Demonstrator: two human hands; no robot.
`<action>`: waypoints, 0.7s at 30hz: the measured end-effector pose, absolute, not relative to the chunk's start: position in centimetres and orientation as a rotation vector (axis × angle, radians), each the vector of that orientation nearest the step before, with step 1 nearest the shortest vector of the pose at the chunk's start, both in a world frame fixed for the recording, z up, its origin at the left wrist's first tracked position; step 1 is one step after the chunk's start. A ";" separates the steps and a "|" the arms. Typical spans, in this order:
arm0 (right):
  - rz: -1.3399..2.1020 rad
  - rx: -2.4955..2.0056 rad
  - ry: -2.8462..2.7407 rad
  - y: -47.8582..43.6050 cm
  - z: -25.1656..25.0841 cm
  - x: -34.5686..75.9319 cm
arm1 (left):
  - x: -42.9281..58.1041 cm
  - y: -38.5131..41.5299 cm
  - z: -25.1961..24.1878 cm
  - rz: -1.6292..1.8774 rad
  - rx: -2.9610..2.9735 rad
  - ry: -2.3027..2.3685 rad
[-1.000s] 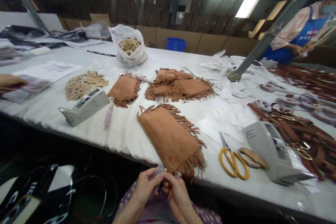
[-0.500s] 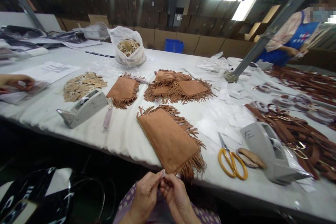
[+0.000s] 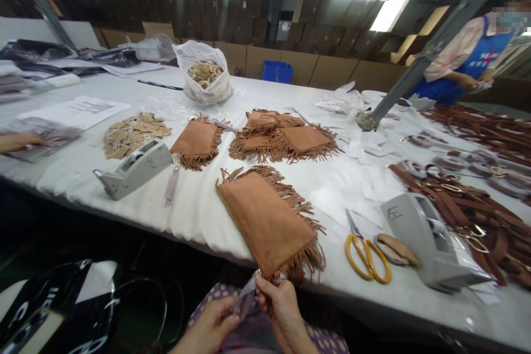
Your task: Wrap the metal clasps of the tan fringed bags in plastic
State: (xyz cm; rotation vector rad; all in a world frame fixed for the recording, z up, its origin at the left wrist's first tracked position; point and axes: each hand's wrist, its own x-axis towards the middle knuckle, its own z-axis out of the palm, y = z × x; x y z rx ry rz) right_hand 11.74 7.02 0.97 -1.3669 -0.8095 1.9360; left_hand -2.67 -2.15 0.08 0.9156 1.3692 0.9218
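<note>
A tan suede fringed pouch [image 3: 265, 221] lies at the near table edge, its near corner hanging over. My right hand [image 3: 279, 298] is closed in a pinch at that corner, where a small metal fitting shows. My left hand [image 3: 215, 323] sits lower and to the left, fingers closed on a thin clear strip [image 3: 245, 296] that runs up to the right hand. Both hands are below the table edge, over my purple dotted lap.
Yellow-handled scissors [image 3: 367, 257] and a grey tape dispenser [image 3: 427, 240] lie right of the pouch. Another dispenser [image 3: 135, 168] stands at left. More fringed pouches [image 3: 282, 135], tan tags [image 3: 133, 133], brown straps [image 3: 477, 204] and a plastic bag [image 3: 203, 74] lie beyond. Another person's hand [image 3: 16, 141] at left; a person in blue apron [image 3: 473, 58] far right.
My left hand has dropped down and to the left, drawing the clear strip away from the pouch corner. My right hand stays pinched at the corner.
</note>
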 end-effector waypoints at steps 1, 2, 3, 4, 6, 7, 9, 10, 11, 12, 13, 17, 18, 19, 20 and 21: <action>1.914 -1.389 -0.816 7.1 0.8 11.8 | -3.4 -2.2 0.4 0.914 0.930 1.456; 1.896 -1.407 -0.825 7.1 0.7 11.9 | -4.0 -2.1 0.8 0.926 0.920 1.551; 1.882 -1.421 -0.836 7.1 0.6 11.9 | -4.2 -1.7 1.2 0.950 0.891 1.630; 1.871 -1.431 -0.846 7.1 0.6 11.9 | -4.1 -1.2 1.5 0.969 0.855 1.664; 1.854 -1.439 -0.859 7.0 0.7 11.9 | -3.0 0.2 2.1 0.971 0.819 1.589; 1.848 -1.436 -0.864 7.0 0.8 12.0 | -2.2 0.9 2.3 0.965 0.819 1.513; 1.860 -1.410 -0.879 7.1 1.1 12.3 | -0.4 2.0 2.3 0.975 0.813 1.386; 1.878 -1.390 -0.889 7.2 1.3 12.5 | 0.3 2.4 2.2 0.993 0.807 1.349; 1.902 -1.365 -0.901 7.4 1.5 12.7 | 0.8 2.6 2.1 1.019 0.799 1.329; 1.925 -1.339 -0.917 7.5 1.7 12.9 | 1.1 2.7 1.9 1.043 0.793 1.318; 1.940 -1.316 -0.933 7.7 1.9 13.1 | 1.3 2.7 1.8 1.058 0.791 1.314; 1.915 -1.255 -0.985 7.2 2.1 12.8 | 1.3 2.5 2.2 1.070 0.850 1.366; 1.913 -1.239 -0.993 6.9 2.1 12.6 | 1.4 2.4 2.5 1.058 0.872 1.381; 1.910 -1.224 -1.010 6.6 2.1 12.6 | 1.5 2.3 2.7 1.039 0.891 1.401; 1.901 -1.218 -1.044 6.5 2.0 12.8 | 1.5 2.2 2.8 1.003 0.903 1.421; 1.876 -1.228 -1.098 6.8 2.1 13.6 | 1.6 2.2 2.8 0.975 0.902 1.460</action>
